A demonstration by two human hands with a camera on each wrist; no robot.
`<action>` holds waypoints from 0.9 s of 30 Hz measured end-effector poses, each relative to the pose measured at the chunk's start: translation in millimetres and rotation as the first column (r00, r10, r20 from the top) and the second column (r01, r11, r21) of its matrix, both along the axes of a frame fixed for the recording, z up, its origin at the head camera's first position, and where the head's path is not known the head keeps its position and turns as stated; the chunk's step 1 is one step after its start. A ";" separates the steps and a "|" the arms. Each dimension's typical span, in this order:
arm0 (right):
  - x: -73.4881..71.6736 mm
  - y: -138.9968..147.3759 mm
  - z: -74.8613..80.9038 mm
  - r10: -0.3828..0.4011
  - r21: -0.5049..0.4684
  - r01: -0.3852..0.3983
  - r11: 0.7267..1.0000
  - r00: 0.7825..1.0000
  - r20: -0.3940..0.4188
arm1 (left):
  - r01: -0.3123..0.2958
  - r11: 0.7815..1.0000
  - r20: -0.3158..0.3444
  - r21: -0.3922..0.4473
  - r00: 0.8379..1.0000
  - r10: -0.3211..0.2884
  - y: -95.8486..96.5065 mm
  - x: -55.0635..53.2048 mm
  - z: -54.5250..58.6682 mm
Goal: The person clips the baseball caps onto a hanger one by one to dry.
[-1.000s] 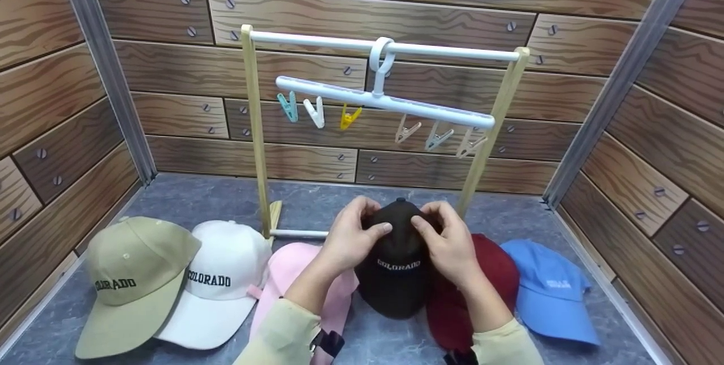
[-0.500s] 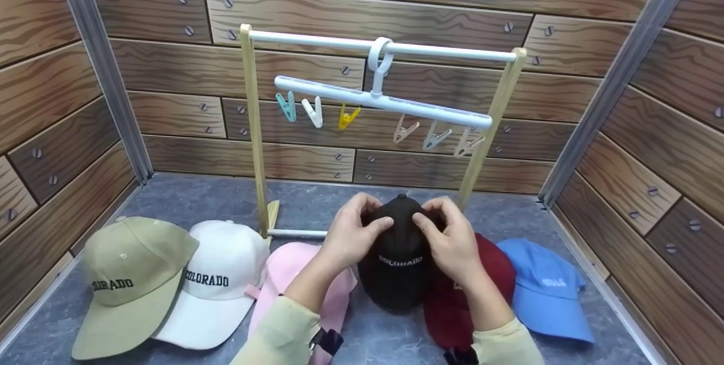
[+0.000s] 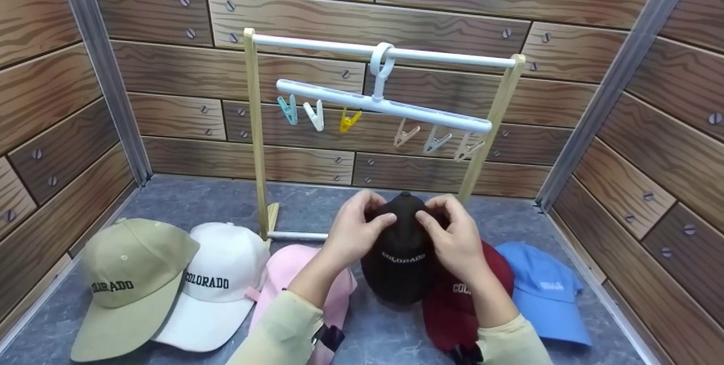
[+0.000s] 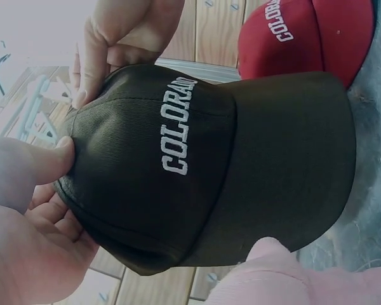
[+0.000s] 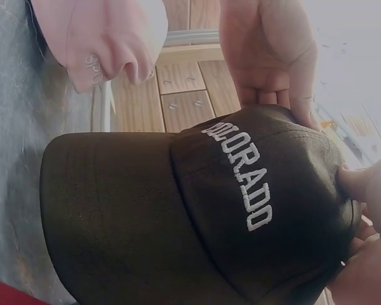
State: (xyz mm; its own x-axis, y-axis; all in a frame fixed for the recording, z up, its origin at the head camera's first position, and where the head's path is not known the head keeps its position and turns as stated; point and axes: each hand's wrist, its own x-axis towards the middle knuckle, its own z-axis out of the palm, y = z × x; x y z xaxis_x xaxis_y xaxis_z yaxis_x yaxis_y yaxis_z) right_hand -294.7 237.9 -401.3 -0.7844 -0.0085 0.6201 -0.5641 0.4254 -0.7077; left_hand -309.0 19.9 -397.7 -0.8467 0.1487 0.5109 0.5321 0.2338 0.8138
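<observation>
We start big: the rack [image 3: 257, 127] stands at 12 o'clock from the black cap [image 3: 401, 240], its hanger [image 3: 379, 104] sloping down toward 4. Khaki cap [image 3: 138, 274] and white cap [image 3: 223, 257] lie at 9, pink cap [image 3: 305, 263] between 8 and 9, red cap [image 3: 452, 320] at 4, blue cap [image 3: 546, 291] between 3 and 4. The black cap is in front of the rack, between pink and red, brim [image 3: 396, 286] toward 6; we read it as held just off the table [image 3: 198, 195].

Grip: both hands grasp the black cap. Left hand [image 3: 353, 226] has the crown at 10 o'clock, right hand [image 3: 455, 235] at 2; thumbs [image 3: 386, 220] press the outside near the top, fingers curl behind. Whether those fingers sit inside the crown, we can't tell.

Handling, our guess: light, soft fabric crown, easily dented or folded; brim stiffer; woven surface, so little slip; nothing fragile. Best hold is the crown top, pinched from both sides as here, leaving the lettering [image 4: 176, 127] uncovered. We'd avoid the brim: front-heavy, it'd likely swing.

Smallest: clips [image 3: 318, 123] under the hanger, none with a cap.
</observation>
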 end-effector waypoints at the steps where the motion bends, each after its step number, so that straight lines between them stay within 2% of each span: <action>1: -0.5 -0.1 1.0 -0.001 0.004 0.001 1.000 1.000 -0.004 | 0.002 1.000 -0.003 0.001 1.000 -0.002 -0.1 -0.8 0.6; 9: -5.4 -1.4 7.0 -0.015 0.027 0.015 1.000 1.000 -0.015 | 0.015 1.000 -0.018 0.013 1.000 -0.014 -2.2 -5.6 4.3; 18: -8.6 -1.7 12.4 -0.002 0.023 0.003 1.000 1.000 -0.014 | -0.011 1.000 -0.038 -0.017 0.999 0.010 -1.8 -9.2 8.8; 27: -15.3 0.0 19.1 0.000 0.026 0.000 1.000 1.000 -0.010 | -0.033 0.999 -0.078 -0.013 0.996 0.032 0.0 -15.5 13.1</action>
